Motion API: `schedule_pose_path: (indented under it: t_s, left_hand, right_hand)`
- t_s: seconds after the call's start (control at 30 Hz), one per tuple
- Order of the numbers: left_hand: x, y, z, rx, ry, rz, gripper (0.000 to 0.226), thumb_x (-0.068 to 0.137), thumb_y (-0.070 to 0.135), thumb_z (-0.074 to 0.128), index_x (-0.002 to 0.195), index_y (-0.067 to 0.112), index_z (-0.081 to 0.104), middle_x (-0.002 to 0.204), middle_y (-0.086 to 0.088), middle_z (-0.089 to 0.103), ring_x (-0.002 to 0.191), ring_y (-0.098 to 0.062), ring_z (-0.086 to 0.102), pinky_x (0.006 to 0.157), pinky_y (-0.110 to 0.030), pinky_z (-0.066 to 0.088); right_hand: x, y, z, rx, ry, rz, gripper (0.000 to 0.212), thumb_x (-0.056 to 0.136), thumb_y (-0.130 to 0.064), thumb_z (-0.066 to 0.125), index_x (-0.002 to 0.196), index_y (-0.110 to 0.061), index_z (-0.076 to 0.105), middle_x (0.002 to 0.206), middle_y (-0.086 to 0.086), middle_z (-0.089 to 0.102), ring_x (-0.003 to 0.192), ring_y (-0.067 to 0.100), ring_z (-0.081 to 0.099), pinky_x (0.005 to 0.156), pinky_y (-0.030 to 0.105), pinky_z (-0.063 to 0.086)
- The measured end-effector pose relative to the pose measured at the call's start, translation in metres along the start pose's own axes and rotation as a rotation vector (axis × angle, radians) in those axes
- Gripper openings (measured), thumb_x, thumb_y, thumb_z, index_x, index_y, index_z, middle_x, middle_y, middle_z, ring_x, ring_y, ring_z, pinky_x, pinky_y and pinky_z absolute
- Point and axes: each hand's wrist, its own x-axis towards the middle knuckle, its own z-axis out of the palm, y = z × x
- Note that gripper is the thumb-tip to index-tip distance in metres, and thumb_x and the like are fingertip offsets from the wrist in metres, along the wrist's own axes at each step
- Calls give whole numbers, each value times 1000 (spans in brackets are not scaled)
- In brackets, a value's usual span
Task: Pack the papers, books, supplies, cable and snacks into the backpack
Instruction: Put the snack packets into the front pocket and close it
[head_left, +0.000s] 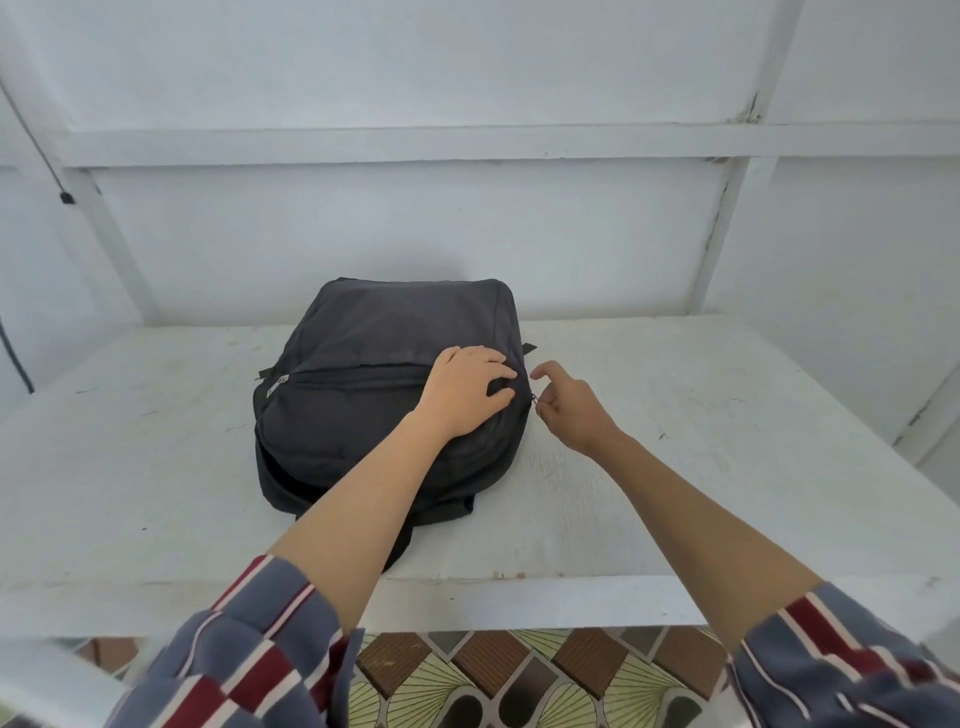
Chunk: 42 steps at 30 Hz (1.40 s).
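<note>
The backpack (374, 332) is dark grey, soft and plain, lying flat on its back in the middle of a white table (727, 415). It looks full and rounded. A front pocket zip (353, 375) runs across it, with its small silver tab at the left end. The left hand (465, 392) lies on top of the backpack near its right edge, with the fingers and thumb curled round a fold of the fabric there. The right hand (571, 410) is just beside that same edge, off the bag and over the table. It pinches the zipper pull (534, 400) on the bag's side, index finger lifted and stretched out. Both striped sleeves are pushed up.
</note>
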Motion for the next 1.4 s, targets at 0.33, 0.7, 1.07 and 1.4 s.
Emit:
schedule_pose_path:
  t_s: [0.33, 0.7, 1.07, 1.4]
  left_hand:
    - [-42, 7, -6, -95, -64, 143, 35, 91, 35, 53, 123, 23, 60, 140, 4, 46, 139, -20, 27, 115, -45, 14]
    - [-100, 0, -15, -253, 102, 183, 23, 85, 19, 64, 106, 14, 70, 139, 2, 49, 121, -16, 50, 92, -29, 42]
    - [-102, -1, 1, -449, 292, 70, 14, 81, 14, 70, 92, 9, 75, 122, -6, 62, 110, -19, 59, 93, -28, 47]
    - [-119, -10, -6, -504, 414, -21, 8, 77, 17, 73, 76, 9, 75, 94, -4, 66, 87, -12, 60, 74, -25, 50]
  right_hand:
    - [-57, -34, 11, 9, -75, -60, 25, 89, 0, 51, 109, -10, 40, 75, 21, 63, 63, 27, 54, 61, 31, 45]
    - [-89, -79, 16, 435, -112, 8, 19, 90, 0, 55, 84, -11, 40, 77, 15, 60, 69, 20, 54, 64, 20, 47]
    - [-73, -55, 24, -7, 137, -122, 41, 81, -10, 69, 119, -21, 61, 97, -3, 55, 73, 5, 47, 68, 10, 41]
    - [-56, -40, 40, -470, 453, -388, 12, 78, -22, 66, 87, -17, 72, 76, 4, 64, 60, 23, 60, 62, 31, 43]
